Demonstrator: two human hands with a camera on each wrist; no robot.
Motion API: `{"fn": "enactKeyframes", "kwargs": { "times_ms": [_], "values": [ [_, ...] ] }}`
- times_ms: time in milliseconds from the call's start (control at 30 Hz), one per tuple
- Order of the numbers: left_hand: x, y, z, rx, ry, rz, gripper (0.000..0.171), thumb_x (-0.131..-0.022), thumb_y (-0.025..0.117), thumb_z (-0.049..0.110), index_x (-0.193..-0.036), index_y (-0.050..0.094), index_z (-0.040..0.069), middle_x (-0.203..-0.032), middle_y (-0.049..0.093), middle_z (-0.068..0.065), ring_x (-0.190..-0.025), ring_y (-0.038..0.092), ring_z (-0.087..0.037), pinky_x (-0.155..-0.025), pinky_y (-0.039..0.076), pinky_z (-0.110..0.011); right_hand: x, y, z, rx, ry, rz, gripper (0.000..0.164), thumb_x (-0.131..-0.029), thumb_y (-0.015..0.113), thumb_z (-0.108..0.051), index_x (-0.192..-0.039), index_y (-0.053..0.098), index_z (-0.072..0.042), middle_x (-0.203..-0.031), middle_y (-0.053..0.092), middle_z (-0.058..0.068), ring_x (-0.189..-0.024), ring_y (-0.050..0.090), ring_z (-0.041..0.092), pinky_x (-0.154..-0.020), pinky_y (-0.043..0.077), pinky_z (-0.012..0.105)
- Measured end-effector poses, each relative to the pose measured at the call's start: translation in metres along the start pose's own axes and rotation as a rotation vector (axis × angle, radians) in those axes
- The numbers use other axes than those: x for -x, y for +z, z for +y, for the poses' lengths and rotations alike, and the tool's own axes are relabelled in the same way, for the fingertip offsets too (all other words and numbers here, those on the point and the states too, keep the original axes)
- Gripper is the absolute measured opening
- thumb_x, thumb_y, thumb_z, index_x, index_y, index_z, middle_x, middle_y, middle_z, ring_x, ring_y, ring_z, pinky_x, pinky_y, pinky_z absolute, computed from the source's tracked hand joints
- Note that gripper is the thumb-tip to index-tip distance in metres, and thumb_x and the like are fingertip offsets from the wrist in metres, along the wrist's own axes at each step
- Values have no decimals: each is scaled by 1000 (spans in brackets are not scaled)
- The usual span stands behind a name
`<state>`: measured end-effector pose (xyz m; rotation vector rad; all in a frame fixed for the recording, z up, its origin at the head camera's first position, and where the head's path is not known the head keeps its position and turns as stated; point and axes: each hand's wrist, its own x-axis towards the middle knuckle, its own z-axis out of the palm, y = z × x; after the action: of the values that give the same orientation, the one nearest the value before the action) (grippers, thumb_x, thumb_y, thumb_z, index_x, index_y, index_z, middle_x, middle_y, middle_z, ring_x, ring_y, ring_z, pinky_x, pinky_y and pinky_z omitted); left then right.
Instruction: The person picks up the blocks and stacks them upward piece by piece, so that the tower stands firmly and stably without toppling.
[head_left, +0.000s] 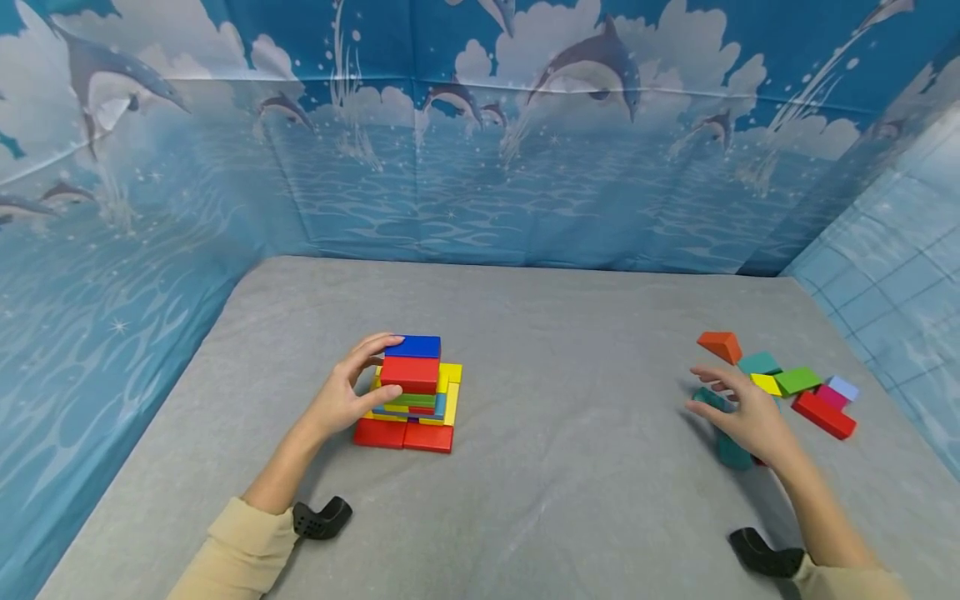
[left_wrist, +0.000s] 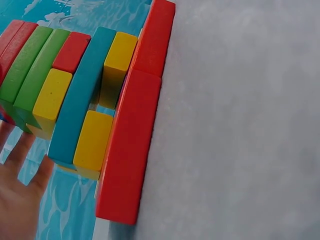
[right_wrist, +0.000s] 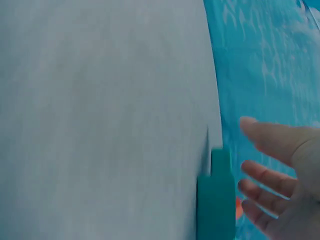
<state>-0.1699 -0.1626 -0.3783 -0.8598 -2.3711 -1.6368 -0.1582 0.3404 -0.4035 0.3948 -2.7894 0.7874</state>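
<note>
Nearest my view, a beige sleeve point(head_left: 236, 546) leads to the left hand point(head_left: 347, 393) — fingers loosely spread against the left side of the block tower point(head_left: 410, 375). Rightward, I see the right hand point(head_left: 752, 421) hovering by teal blocks point(head_left: 733, 452) — fingers relaxed, released.

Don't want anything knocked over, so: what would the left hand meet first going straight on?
Most likely the block stack, at its blue top block or the red block just below; in the head view the left hand overlaps both, though depth leaves actual contact unclear.
</note>
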Motion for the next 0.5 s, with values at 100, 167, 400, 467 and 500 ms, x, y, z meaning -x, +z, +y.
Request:
{"fn": "enactKeyframes", "kwargs": {
  "times_ms": [100, 167, 400, 467, 500],
  "values": [
    [0, -1, 0, -3, -15, -3, 55, -76, 60, -11, -128, 44, -6, -134, 38, -24, -118, 35, 0, -93, 39, -35, 9, -6, 12, 33, 46, -15, 46, -76, 74, -15, -116, 57, 1, -102, 59, 20, -88, 53, 33, -66, 40, 14],
    [0, -1, 0, -1, -19, -7, 55, -76, 60, -11, -128, 44, -6, -134, 38, -23, -118, 34, 0, -94, 39, -37, 12, -8, 16, 54, 66, -26, 43, -76, 74, -16, -113, 58, 1, -98, 60, 20, -87, 53, 34, -65, 42, 18],
    [0, 0, 1, 1, -13, -5, 55, -76, 59, -11, -128, 44, -7, -134, 38, -24, -118, 34, 0, -93, 39, -40, 8, -6, 15, 105, 109, -41, 36, -79, 71, -14, -110, 60, 2, -95, 61, 20, -85, 54, 34, -66, 48, 42],
    [0, 0, 1, 3, -13, -4, 54, -76, 59, -11, -128, 44, -7, -134, 38, -24, -118, 34, 0, -93, 39, -41, 3, -5, 7, 79, 111, -41, 37, -80, 70, -15, -111, 59, 3, -97, 60, 22, -87, 54, 35, -68, 48, 47],
    [0, 0, 1, 6, -16, -4, 54, -76, 59, -11, -128, 44, -7, -134, 38, -24, -118, 34, 0, -94, 39, -41, -1, -4, 1, 64, 99, -33, 37, -81, 70, -14, -111, 59, 3, -99, 60, 22, -87, 54, 35, -70, 48, 49]
  ]
}}
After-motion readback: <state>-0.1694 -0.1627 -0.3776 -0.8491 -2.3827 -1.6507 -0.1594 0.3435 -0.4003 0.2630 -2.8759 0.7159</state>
